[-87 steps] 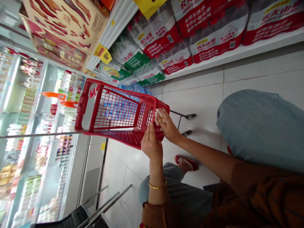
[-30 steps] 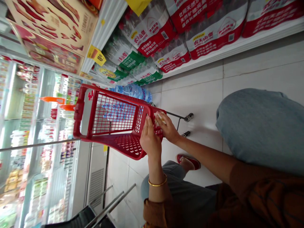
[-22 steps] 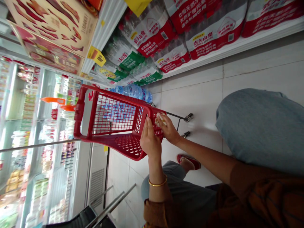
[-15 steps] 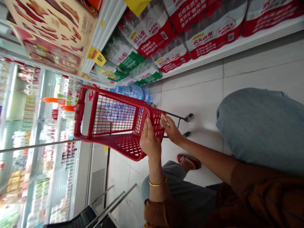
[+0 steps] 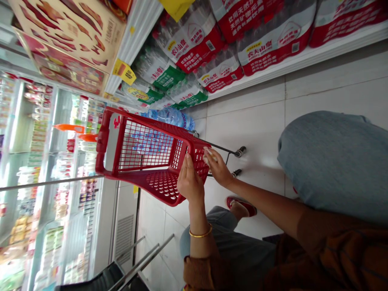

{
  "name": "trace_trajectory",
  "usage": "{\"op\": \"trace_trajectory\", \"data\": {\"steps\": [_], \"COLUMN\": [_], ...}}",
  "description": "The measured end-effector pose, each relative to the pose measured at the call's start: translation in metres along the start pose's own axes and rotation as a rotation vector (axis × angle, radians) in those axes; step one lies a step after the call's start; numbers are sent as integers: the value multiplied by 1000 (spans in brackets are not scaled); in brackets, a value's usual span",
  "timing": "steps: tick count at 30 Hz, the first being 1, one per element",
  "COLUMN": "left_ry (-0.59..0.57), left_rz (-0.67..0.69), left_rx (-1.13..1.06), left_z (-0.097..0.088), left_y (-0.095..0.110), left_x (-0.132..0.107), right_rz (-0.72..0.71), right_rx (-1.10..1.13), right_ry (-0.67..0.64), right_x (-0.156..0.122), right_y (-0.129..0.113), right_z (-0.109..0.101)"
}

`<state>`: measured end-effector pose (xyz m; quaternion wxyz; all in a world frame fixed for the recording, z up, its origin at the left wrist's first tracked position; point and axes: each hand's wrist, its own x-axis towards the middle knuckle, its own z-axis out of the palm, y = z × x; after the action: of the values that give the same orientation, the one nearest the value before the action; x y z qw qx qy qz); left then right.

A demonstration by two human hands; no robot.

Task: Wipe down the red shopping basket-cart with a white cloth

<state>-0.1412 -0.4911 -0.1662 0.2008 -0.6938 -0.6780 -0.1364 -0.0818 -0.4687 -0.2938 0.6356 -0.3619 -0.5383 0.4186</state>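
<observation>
A small red plastic shopping cart (image 5: 145, 173) stands ahead of me, shown sideways because the view is turned. My left hand (image 5: 190, 180), with a gold bracelet at the wrist, holds the near rim of its basket, fingers laid together over the edge. Pinched in my right hand (image 5: 220, 169) is a crumpled white cloth or tissue (image 5: 207, 157), pressed against the holed near end panel of the basket. The thumb of my left hand is hidden. Through the mesh I see blue-tinted bottles; whether they are inside or behind the cart is unclear.
Packs of bottled water (image 5: 263, 48) fill the low shelf along the top. Gift boxes (image 5: 72, 32) sit higher up. A lit display cooler (image 5: 45, 182) spans the left. Near the bottom stands a black chair (image 5: 100, 279). My knee (image 5: 330, 161) is at the right.
My right hand has shifted slightly along the end panel with the white cloth. The left hand stays on the rim, moved a touch. The cart stands nearly as before.
</observation>
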Motion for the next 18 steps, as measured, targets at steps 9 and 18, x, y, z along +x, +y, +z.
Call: {"op": "trace_trajectory", "data": {"steps": [9, 18], "left_ry": [17, -26], "left_rz": [5, -16], "left_rx": [-34, -55], "left_z": [-4, -6], "left_y": [11, 9], "left_x": [3, -1], "right_rz": [-187, -152], "right_rx": [-113, -97], "right_ry": [-34, -45], "right_x": [41, 24], "right_y": [-43, -7], "right_z": [-1, 4]}}
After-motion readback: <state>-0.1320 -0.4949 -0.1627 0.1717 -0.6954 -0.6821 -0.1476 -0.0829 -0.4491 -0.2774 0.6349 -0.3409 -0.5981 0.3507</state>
